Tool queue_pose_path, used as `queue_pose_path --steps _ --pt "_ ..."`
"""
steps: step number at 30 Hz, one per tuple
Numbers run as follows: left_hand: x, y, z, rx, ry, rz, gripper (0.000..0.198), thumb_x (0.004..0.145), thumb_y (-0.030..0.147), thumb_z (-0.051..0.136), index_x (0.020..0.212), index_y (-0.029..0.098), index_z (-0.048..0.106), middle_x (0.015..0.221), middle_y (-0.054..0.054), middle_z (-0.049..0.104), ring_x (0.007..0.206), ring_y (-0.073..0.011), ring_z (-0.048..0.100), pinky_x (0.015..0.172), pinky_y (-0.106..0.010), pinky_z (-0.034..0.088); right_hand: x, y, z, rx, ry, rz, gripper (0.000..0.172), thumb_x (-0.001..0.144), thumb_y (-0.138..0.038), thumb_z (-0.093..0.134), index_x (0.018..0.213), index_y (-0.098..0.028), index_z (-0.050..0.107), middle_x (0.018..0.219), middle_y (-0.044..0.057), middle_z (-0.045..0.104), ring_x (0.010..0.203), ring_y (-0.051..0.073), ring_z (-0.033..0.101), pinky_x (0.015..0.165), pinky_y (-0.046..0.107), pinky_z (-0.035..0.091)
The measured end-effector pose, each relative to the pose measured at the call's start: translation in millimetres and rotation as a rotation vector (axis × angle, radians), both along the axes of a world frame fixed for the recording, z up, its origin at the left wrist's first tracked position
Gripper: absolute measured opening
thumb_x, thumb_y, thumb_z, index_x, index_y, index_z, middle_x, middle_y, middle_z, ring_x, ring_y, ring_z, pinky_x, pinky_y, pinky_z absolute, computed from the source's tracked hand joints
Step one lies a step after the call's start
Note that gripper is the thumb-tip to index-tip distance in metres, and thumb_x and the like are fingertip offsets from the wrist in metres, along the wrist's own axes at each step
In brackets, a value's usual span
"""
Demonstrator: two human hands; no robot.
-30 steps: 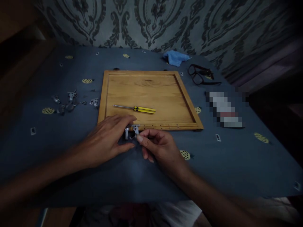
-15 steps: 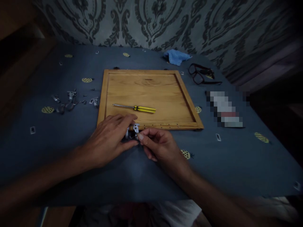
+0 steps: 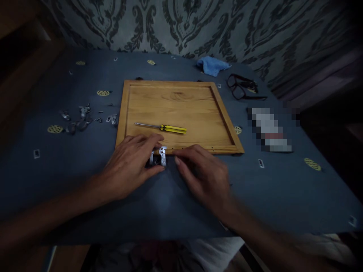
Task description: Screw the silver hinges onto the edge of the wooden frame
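Note:
My left hand is at the near edge of the framed wooden panel, its thumb and fingers curled around a silver cabinet hinge. A second metal piece shows beside the hinge, partly covered by this hand. To the right, my right hand has its thumb and index fingertips close together near small holes in the panel's edge. Anything between those fingertips is too small to make out. A screwdriver with a yellow and black handle lies across the panel.
Several loose hinges and small screws lie left of the panel on the dark blue tablecloth. On the right are a blue cloth, eyeglasses and a blurred-out item. A patterned wall covering rises behind.
My right hand has moved slightly right, away from the hinge, and turned so its back faces up more. My left hand has stayed at the hinge.

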State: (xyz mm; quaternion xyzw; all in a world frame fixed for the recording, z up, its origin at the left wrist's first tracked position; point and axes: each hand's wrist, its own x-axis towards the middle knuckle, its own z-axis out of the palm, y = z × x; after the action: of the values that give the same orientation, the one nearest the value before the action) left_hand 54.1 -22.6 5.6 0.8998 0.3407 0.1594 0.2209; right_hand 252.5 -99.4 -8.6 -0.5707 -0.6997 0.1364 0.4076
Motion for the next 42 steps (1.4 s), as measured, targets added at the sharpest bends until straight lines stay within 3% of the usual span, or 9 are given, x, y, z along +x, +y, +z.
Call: queue_pose_path --steps 3,6,12,25,37,42 --pt "0.5 -0.7 0.7 0.037 0.017 0.002 0.056 0.085 0.028 0.083 0.132 0.019 0.053 0.119 -0.007 0.077 0.116 -0.0326 0.069 0.095 -0.047 0.052 9.1 6.8 -2.7 0.236 -0.304 0.139 0.018 0.099 -0.018 0.06 0.109 -0.017 0.075 0.107 0.011 0.081 0.101 0.025 0.075 0.088 0.041 0.063" --pt "0.4 -1.7 0.7 0.063 0.026 0.002 0.055 0.085 0.028 0.083 0.131 0.018 0.054 0.118 -0.007 0.078 0.113 -0.0319 0.07 0.092 -0.045 0.053 14.4 13.4 -10.6 0.319 -0.382 0.234 0.019 0.1 -0.016 0.06 0.114 -0.015 0.073 0.119 0.013 0.08 0.117 0.027 0.073 0.097 0.046 0.063" --pt "-0.6 -2.4 -1.2 0.087 0.02 0.004 0.055 0.085 0.029 0.083 0.131 0.019 0.054 0.118 -0.007 0.077 0.113 -0.0315 0.07 0.092 -0.044 0.053 17.8 13.6 -21.4 0.295 -0.429 0.327 0.021 0.1 -0.013 0.058 0.117 -0.011 0.07 0.124 0.014 0.079 0.122 0.028 0.072 0.105 0.048 0.061" --pt "0.6 -4.9 -2.3 0.104 0.008 0.007 0.053 0.085 0.029 0.082 0.129 0.019 0.055 0.116 -0.008 0.076 0.108 -0.0311 0.071 0.091 -0.045 0.054 20.0 9.8 -24.5 0.268 -0.472 0.318 0.023 0.103 -0.017 0.053 0.119 -0.014 0.069 0.126 0.012 0.078 0.124 0.025 0.071 0.107 0.048 0.057" --pt "0.4 -5.0 -2.4 0.062 0.024 0.066 0.05 0.084 0.029 0.082 0.127 0.023 0.056 0.115 -0.006 0.074 0.108 -0.0301 0.069 0.09 -0.043 0.055 22.9 8.4 -20.8 0.221 -0.469 0.343 0.026 0.103 -0.015 0.052 0.123 -0.014 0.069 0.129 0.013 0.077 0.128 0.026 0.069 0.109 0.048 0.056" --pt "0.6 -4.3 -2.8 0.078 0.016 0.035 0.051 0.084 0.029 0.082 0.126 0.022 0.054 0.115 -0.006 0.075 0.108 -0.0299 0.069 0.091 -0.043 0.054 22.9 9.0 -18.5 0.211 -0.433 0.344 0.025 0.103 -0.015 0.053 0.12 -0.015 0.07 0.124 0.012 0.079 0.124 0.027 0.071 0.106 0.048 0.059"
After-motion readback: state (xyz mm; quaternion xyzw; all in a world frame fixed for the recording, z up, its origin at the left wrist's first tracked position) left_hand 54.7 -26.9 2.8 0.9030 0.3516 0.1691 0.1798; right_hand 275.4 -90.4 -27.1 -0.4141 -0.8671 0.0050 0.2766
